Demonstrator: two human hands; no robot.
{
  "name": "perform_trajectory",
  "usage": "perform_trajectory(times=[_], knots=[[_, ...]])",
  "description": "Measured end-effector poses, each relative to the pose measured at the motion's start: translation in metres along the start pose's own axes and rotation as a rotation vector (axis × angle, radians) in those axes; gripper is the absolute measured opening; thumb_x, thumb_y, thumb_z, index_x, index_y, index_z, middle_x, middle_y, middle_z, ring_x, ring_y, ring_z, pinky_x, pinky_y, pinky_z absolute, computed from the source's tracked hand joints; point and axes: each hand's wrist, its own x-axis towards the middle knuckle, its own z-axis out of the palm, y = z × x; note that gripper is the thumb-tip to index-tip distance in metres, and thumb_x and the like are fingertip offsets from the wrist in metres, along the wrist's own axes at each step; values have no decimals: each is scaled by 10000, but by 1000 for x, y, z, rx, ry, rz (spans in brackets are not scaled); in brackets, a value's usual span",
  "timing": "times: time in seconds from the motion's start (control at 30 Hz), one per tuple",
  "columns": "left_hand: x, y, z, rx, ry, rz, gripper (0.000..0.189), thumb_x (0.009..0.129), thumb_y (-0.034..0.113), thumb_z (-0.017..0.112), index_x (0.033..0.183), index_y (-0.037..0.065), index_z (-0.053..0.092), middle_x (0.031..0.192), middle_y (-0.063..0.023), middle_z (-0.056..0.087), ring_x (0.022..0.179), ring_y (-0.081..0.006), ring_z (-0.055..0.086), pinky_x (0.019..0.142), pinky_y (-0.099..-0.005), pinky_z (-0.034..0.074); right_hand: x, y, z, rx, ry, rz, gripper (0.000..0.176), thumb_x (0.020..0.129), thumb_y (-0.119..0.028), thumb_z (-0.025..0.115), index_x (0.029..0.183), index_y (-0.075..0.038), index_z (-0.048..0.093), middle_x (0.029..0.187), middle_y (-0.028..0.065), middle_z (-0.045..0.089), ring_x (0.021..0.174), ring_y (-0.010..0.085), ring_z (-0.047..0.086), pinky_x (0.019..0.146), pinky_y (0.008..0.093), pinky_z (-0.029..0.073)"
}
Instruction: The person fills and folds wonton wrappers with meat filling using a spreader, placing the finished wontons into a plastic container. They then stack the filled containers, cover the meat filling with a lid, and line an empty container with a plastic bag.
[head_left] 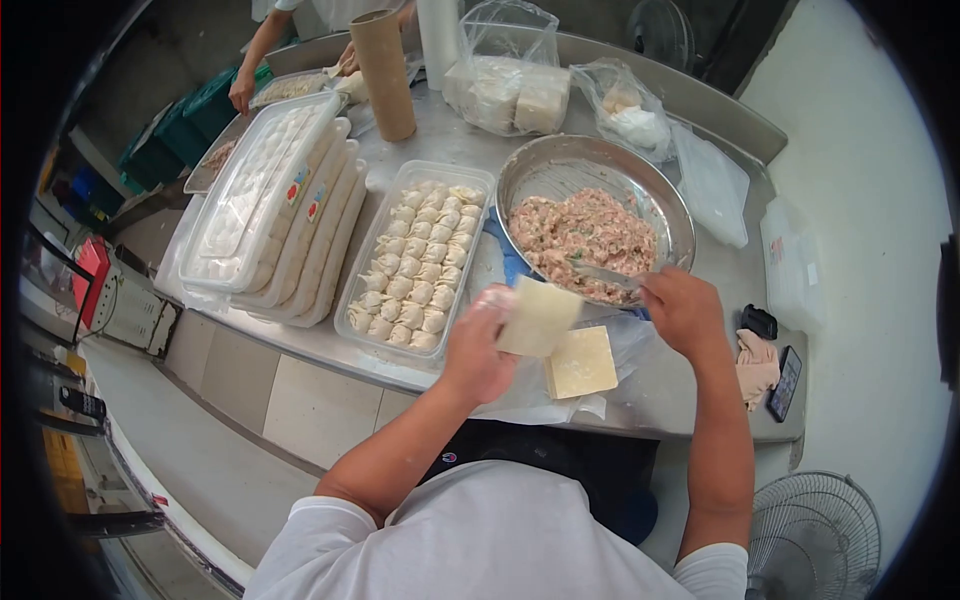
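Note:
A square dumpling wrapper, blurred by motion, is pinched in my left hand. It hangs just above a stack of square wrappers on plastic sheeting. My right hand grips a table knife, whose flat metal blade rests in the minced meat filling. The filling, pink with green bits, lies in a round steel bowl. Left of the bowl, folded dumplings sit in rows inside a clear plastic tray.
Stacked lidded containers of dumplings stand at the left. A cardboard tube and bagged wrappers are at the back. Plastic lids and a phone lie right. A co-worker's hand is over another tray.

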Motion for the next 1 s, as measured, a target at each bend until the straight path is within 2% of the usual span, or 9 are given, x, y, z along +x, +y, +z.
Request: perform_trajectory(times=[0.17, 0.3, 0.43, 0.6, 0.63, 0.7, 0.8, 0.93, 1.0], knots=[[-16, 37, 31, -228, 226, 48, 339, 1018, 199, 442, 1278, -12, 494, 1273, -158, 583, 1198, -279, 575, 1056, -431, 455, 4, -4, 18, -89, -112, -35, 144, 826, -173, 670, 937, -95, 717, 789, 68, 649, 723, 307, 645, 649, 414, 524], [-13, 34, 32, -103, 431, 57, 362, 1021, 203, 435, 1305, -18, 475, 1306, -167, 566, 1209, -303, 566, 1086, -438, 436, -10, 0, 8, 201, 78, -65, 144, 812, -109, 676, 946, -70, 709, 816, 87, 659, 731, 304, 649, 645, 391, 522], [-1, 28, 39, -184, 384, 41, 370, 1025, 222, 432, 1302, -20, 476, 1277, -167, 576, 1210, -293, 564, 1081, -434, 438, -25, -23, -8, 324, 166, -51, 214, 783, -11, 678, 989, -62, 707, 844, 120, 627, 729, 301, 635, 623, 360, 508], [10, 14, 30, -448, -21, -126, 368, 1034, 246, 400, 1249, -32, 508, 1200, -175, 593, 1121, -278, 590, 1026, -441, 457, -42, -50, 8, 264, 170, -33, 309, 744, 19, 666, 1028, -94, 707, 865, 110, 568, 714, 284, 595, 603, 368, 495], [12, 11, 29, -448, -21, -130, 368, 1034, 246, 400, 1249, -32, 508, 1200, -175, 593, 1121, -278, 590, 1026, -441, 457, -47, -47, 13, 270, 152, -39, 309, 740, 20, 664, 1025, -91, 708, 852, 109, 565, 712, 283, 588, 601, 377, 490], [17, 8, 31, -219, 288, -123, 349, 1035, 249, 402, 1203, -28, 533, 1175, -170, 596, 1061, -276, 601, 994, -447, 468, -53, -47, 10, 280, 134, -55, 310, 735, 22, 662, 1022, -88, 709, 838, 107, 561, 710, 282, 582, 598, 385, 485], [13, 9, 42, -137, 377, 10, 329, 1031, 235, 423, 1193, -21, 549, 1141, -137, 609, 1057, -242, 593, 999, -402, 457, -58, -56, -8, 233, 115, 19, 301, 736, 20, 661, 1017, -78, 705, 824, 107, 555, 726, 285, 580, 615, 391, 484], [15, 9, 42, -138, 377, 26, 342, 1040, 259, 402, 1181, -16, 547, 1128, -168, 617, 1050, -279, 607, 999, -439, 466, -53, -66, 11, 349, 179, 18, 290, 739, 22, 659, 1013, -61, 703, 806, 113, 555, 730, 292, 576, 620, 389, 479], [16, 10, 42, -179, 210, 71, 341, 1033, 268, 424, 1192, -6, 547, 1134, -165, 624, 1098, -277, 600, 1001, -432, 469, -52, -67, 16, 309, 192, -4, 298, 736, 25, 659, 1019, -58, 703, 800, 116, 555, 721, 291, 575, 621, 385, 478]])
